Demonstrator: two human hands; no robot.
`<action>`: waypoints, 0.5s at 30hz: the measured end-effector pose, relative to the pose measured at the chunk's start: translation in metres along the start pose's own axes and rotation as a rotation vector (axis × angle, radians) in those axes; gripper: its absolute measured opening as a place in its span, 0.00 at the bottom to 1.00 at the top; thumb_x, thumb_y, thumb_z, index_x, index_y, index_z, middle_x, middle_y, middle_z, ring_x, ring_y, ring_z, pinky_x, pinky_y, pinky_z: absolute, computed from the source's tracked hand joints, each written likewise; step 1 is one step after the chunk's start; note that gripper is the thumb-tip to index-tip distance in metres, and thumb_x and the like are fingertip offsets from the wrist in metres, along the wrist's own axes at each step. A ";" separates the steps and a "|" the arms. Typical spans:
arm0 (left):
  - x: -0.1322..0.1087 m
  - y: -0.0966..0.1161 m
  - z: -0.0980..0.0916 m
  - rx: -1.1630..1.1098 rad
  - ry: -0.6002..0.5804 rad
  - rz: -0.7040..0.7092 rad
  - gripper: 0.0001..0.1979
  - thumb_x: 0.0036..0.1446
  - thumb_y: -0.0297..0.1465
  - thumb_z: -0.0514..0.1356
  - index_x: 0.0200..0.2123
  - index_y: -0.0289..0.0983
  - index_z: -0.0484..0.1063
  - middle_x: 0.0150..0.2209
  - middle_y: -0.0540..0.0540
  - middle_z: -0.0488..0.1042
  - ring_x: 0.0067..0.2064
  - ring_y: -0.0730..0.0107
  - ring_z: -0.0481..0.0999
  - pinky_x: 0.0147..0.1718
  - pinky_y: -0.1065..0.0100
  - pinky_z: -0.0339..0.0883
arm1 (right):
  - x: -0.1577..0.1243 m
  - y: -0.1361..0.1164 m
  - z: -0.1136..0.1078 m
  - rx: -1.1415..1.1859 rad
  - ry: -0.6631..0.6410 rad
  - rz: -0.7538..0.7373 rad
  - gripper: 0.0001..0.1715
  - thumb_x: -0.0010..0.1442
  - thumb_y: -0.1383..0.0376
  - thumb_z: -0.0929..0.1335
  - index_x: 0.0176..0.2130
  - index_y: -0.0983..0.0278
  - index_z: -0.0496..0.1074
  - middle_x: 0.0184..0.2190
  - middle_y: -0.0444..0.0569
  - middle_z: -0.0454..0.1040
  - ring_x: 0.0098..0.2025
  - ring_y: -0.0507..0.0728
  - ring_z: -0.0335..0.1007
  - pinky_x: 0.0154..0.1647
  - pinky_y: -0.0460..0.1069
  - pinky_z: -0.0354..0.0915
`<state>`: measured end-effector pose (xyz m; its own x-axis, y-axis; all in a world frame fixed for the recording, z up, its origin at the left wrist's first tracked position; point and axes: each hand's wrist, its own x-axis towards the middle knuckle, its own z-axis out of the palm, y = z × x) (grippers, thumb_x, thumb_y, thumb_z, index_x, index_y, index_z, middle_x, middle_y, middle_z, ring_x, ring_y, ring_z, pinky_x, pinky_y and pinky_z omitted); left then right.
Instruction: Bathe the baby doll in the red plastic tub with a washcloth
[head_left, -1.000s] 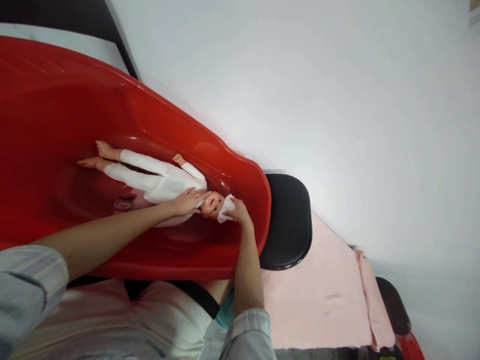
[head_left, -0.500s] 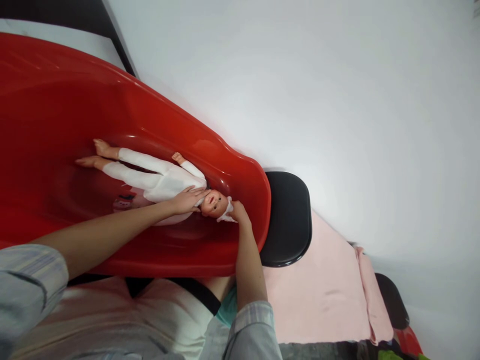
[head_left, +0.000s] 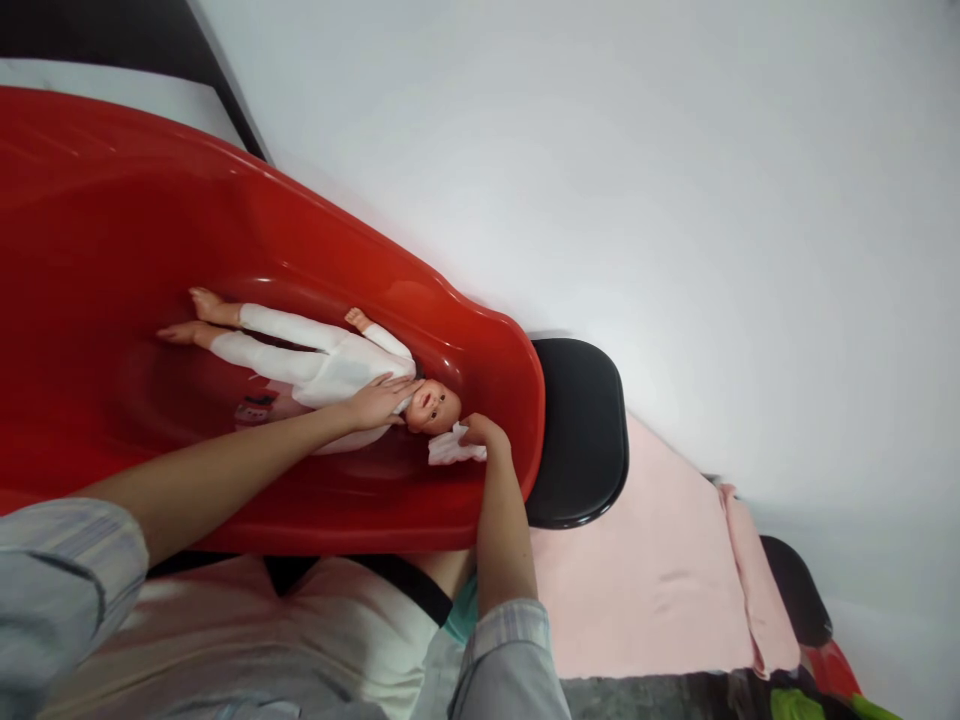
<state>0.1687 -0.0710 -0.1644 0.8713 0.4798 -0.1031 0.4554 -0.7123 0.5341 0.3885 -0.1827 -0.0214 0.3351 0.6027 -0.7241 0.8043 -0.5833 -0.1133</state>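
Note:
A baby doll (head_left: 330, 366) in a white outfit lies on its back inside a red baby bathtub (head_left: 390, 270), its bare head (head_left: 435, 407) toward the right end. My left hand (head_left: 379, 402) rests flat on the doll's upper chest by the chin, fingers stretched out. Pinched in my right hand (head_left: 484, 430), just beside the crown of the head, is a crumpled white headband (head_left: 450, 447) that hangs down clear of the doll. The fingertips of that hand are partly hidden. The doll's far arm (head_left: 379, 334) points toward its feet.
A black padded stool (head_left: 577, 430) touches the tub's right end. Beyond it lies a pink cloth (head_left: 637, 570) with a rolled edge, and another black seat (head_left: 795, 590). A white wall (head_left: 675, 200) runs behind the tub. A printed picture (head_left: 255, 408) shows on the tub floor.
The white headband has come off the doll's head, drawn toward me and slightly down by my right hand. My left hand stays on the doll's chest.

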 end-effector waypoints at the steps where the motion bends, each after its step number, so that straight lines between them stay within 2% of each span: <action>1: 0.000 0.001 0.000 0.006 0.002 -0.002 0.44 0.68 0.36 0.64 0.83 0.37 0.56 0.81 0.35 0.57 0.81 0.50 0.56 0.79 0.52 0.44 | -0.003 0.000 -0.002 -0.009 -0.012 -0.007 0.24 0.57 0.79 0.73 0.52 0.70 0.86 0.38 0.54 0.86 0.40 0.62 0.84 0.40 0.49 0.74; 4: -0.001 0.003 -0.001 0.014 0.003 -0.017 0.43 0.69 0.35 0.64 0.83 0.37 0.56 0.81 0.35 0.57 0.81 0.51 0.57 0.79 0.54 0.43 | -0.010 -0.001 -0.004 -0.024 -0.031 -0.048 0.25 0.61 0.78 0.72 0.55 0.69 0.86 0.42 0.52 0.87 0.43 0.58 0.83 0.39 0.44 0.70; 8: -0.002 0.006 -0.002 0.011 0.003 -0.032 0.42 0.69 0.31 0.62 0.83 0.36 0.55 0.81 0.35 0.58 0.81 0.53 0.57 0.79 0.55 0.43 | -0.010 -0.007 0.000 -0.065 -0.098 -0.149 0.21 0.64 0.77 0.70 0.53 0.70 0.86 0.43 0.51 0.86 0.44 0.56 0.82 0.40 0.42 0.69; 12: -0.005 0.009 -0.006 0.033 -0.003 -0.038 0.43 0.67 0.31 0.61 0.82 0.34 0.56 0.81 0.35 0.57 0.81 0.55 0.57 0.80 0.55 0.42 | -0.001 -0.013 0.007 -0.123 -0.179 -0.259 0.25 0.62 0.81 0.70 0.54 0.66 0.85 0.49 0.49 0.86 0.50 0.56 0.81 0.51 0.44 0.71; 15: -0.007 0.012 -0.011 0.028 -0.007 -0.040 0.42 0.67 0.32 0.60 0.82 0.32 0.56 0.81 0.35 0.57 0.82 0.55 0.56 0.80 0.54 0.43 | 0.009 -0.015 0.017 -0.140 -0.186 -0.258 0.30 0.60 0.85 0.69 0.54 0.65 0.84 0.55 0.49 0.84 0.56 0.57 0.80 0.59 0.46 0.71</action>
<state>0.1661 -0.0778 -0.1480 0.8533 0.5048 -0.1303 0.4952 -0.7065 0.5056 0.3716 -0.1779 -0.0377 0.0271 0.6038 -0.7967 0.9147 -0.3365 -0.2239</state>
